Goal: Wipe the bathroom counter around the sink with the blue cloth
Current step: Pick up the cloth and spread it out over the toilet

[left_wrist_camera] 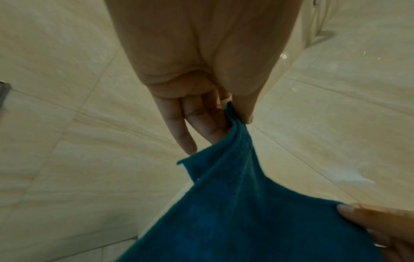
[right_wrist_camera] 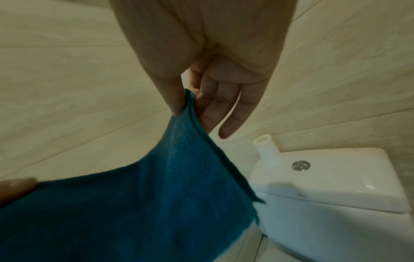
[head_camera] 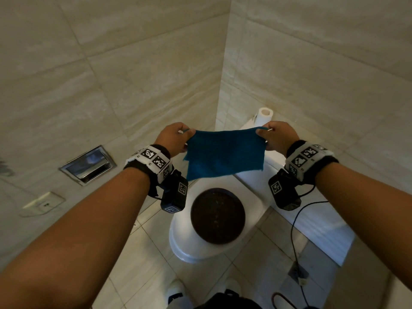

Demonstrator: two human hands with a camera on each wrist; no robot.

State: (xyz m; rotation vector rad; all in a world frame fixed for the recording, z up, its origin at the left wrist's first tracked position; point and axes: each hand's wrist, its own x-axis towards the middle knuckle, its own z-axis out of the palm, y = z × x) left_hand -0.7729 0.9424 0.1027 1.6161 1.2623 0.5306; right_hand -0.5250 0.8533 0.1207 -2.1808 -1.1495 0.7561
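The blue cloth (head_camera: 225,152) hangs spread out in the air between both hands, above a toilet. My left hand (head_camera: 176,139) pinches its upper left corner between thumb and fingers; the left wrist view shows the cloth (left_wrist_camera: 246,203) caught at that hand (left_wrist_camera: 237,117). My right hand (head_camera: 275,137) pinches the upper right corner, and the right wrist view shows the cloth (right_wrist_camera: 145,203) gripped by the hand (right_wrist_camera: 186,106) between thumb and forefinger. No sink or counter is in view.
A white toilet (head_camera: 178,239) with a dark lid (head_camera: 217,216) stands below the cloth; its cistern (right_wrist_camera: 336,195) carries a flush button (right_wrist_camera: 300,165) and a paper roll (head_camera: 265,114). Tiled walls meet in a corner behind. A metal wall recess (head_camera: 88,166) is at left. Cables lie at right.
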